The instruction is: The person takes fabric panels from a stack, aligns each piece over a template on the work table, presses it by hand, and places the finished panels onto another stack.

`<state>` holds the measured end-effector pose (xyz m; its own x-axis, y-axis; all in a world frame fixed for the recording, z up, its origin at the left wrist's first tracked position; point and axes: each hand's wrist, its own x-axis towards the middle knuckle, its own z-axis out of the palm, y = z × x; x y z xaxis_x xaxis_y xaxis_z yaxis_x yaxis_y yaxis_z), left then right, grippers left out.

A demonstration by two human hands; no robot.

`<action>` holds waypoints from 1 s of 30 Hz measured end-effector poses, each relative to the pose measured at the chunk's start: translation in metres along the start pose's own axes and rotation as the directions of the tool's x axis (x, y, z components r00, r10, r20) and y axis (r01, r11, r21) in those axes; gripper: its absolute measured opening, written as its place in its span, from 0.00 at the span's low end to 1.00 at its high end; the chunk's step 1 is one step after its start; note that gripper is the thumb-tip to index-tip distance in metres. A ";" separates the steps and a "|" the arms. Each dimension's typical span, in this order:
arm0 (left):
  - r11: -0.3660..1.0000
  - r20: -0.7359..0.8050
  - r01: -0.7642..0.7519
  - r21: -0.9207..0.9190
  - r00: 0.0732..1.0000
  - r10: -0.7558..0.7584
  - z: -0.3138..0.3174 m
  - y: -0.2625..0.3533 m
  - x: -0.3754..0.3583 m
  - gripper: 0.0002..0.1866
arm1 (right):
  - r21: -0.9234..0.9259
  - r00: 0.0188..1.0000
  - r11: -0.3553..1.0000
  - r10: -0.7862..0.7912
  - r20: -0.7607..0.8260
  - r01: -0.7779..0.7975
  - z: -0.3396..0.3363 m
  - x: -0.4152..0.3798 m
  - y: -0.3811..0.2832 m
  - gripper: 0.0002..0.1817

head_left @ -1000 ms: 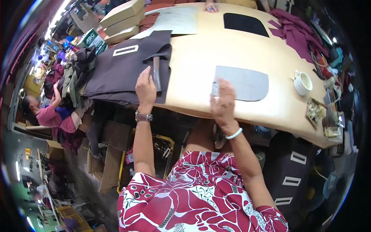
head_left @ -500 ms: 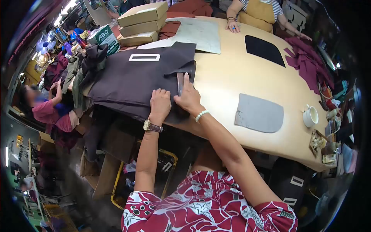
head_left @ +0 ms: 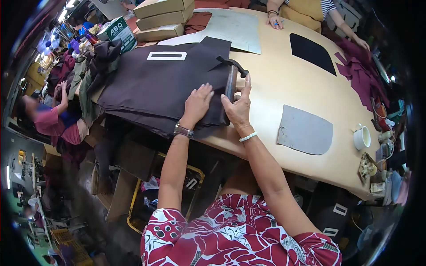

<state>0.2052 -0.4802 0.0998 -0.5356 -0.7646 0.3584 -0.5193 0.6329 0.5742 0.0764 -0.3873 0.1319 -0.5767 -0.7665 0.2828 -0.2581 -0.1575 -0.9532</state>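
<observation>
A stack of dark cloth (head_left: 146,82) lies over the left part of the table, with a white rectangular frame (head_left: 167,56) on top. My left hand (head_left: 198,103) rests flat on the cloth near its right side, fingers extended and holding nothing. My right hand (head_left: 239,104) grips a brown wooden-handled tool (head_left: 231,83) along the cloth's right edge. The tool's curved dark metal end (head_left: 234,65) points away from me, above the cloth's edge. Part of the handle is hidden behind my right fingers.
The tan table (head_left: 262,84) bears a grey piece (head_left: 306,130), a black piece (head_left: 313,53), maroon cloth (head_left: 355,73) and a white cup (head_left: 361,137). Boxes (head_left: 164,20) stand at the back left. A co-worker's hand (head_left: 275,21) rests at the far edge; another person sits left.
My right hand and the tool have moved right to the cloth's edge. My left hand has shifted right and slightly forward, its fingers now stretched out.
</observation>
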 end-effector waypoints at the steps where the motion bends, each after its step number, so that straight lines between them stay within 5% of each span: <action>1: 0.989 -0.004 0.083 -0.125 0.996 -0.084 -0.002 -0.001 0.004 0.19 | 0.021 1.000 1.000 -0.018 0.024 0.018 0.001 -0.001 0.001 0.52; 2: 0.932 -0.142 0.111 -0.345 0.975 -0.169 -0.003 -0.006 0.010 0.18 | 0.044 0.998 0.998 -0.037 0.046 0.035 0.002 -0.002 0.000 0.52; 4: 0.621 -0.073 0.248 -0.744 0.893 -0.444 -0.025 -0.009 0.020 0.20 | 0.129 0.989 0.987 -0.105 0.101 0.092 0.008 -0.006 -0.001 0.53; 6: 0.023 0.202 0.255 -0.967 0.816 -0.541 -0.052 -0.029 0.031 0.22 | -0.021 0.979 0.994 -0.106 0.176 0.111 0.009 -0.008 0.001 0.54; 10: -0.069 0.207 0.201 -0.977 0.835 -0.510 -0.107 -0.016 0.043 0.20 | -0.223 0.957 0.951 -0.161 0.241 0.216 0.019 -0.011 0.005 0.51; 12: -0.033 0.052 0.047 -0.998 0.983 -0.178 -0.124 -0.012 0.043 0.19 | -0.399 0.946 0.868 -0.205 0.251 0.294 0.026 -0.009 0.010 0.50; 14: 0.084 -0.003 -0.006 -0.996 1.000 0.027 -0.130 -0.035 0.048 0.19 | -0.412 0.961 0.878 -0.164 0.222 0.245 0.026 -0.008 0.008 0.43; 16: 0.321 0.068 0.044 -0.946 0.996 0.065 -0.120 -0.085 0.065 0.20 | -0.326 0.965 0.913 -0.196 0.175 0.245 0.023 -0.003 0.007 0.39; 17: 0.175 0.045 0.087 -0.981 0.971 -0.235 -0.125 0.036 0.063 0.16 | -0.243 0.987 0.960 -0.114 0.115 0.139 0.020 -0.002 0.002 0.37; 18: 0.492 0.243 0.399 -0.774 0.904 -0.352 -0.128 0.059 0.059 0.16 | -0.050 0.996 0.999 -0.013 0.091 0.018 0.015 0.000 -0.002 0.39; 19: 0.721 0.080 0.169 -0.672 0.984 -0.157 -0.103 0.057 0.055 0.18 | 0.104 0.998 0.994 0.012 0.055 -0.017 0.007 0.004 0.000 0.41; 21: 0.923 0.038 -0.066 -0.380 0.996 0.087 -0.071 0.066 0.035 0.17 | 0.344 0.994 0.933 0.098 0.045 -0.107 -0.014 0.011 -0.014 0.47; 22: 0.933 0.105 -0.106 -0.344 0.983 0.150 -0.058 0.070 0.024 0.16 | 0.371 0.980 0.907 0.185 0.077 -0.200 -0.027 0.014 -0.023 0.52; 24: 0.946 0.078 -0.204 -0.251 0.970 0.230 -0.030 0.087 0.001 0.15 | 0.075 0.997 0.995 0.058 0.045 -0.062 -0.046 0.022 -0.017 0.56; 25: 0.956 0.119 -0.153 -0.251 0.975 0.188 -0.019 0.096 -0.009 0.15 | -0.094 0.999 0.995 0.024 0.033 -0.021 -0.059 0.022 -0.027 0.55; 30: 0.887 0.209 -0.123 -0.444 0.949 0.236 0.029 0.154 -0.048 0.15 | -0.258 0.982 0.951 0.146 -0.120 -0.173 -0.136 0.022 -0.021 0.44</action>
<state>0.1316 -0.3424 0.1503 -0.7697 -0.5513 0.3220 -0.0992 0.6015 0.7927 -0.0360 -0.3163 0.1728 -0.6969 -0.7010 0.1516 -0.3455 0.1429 -0.9275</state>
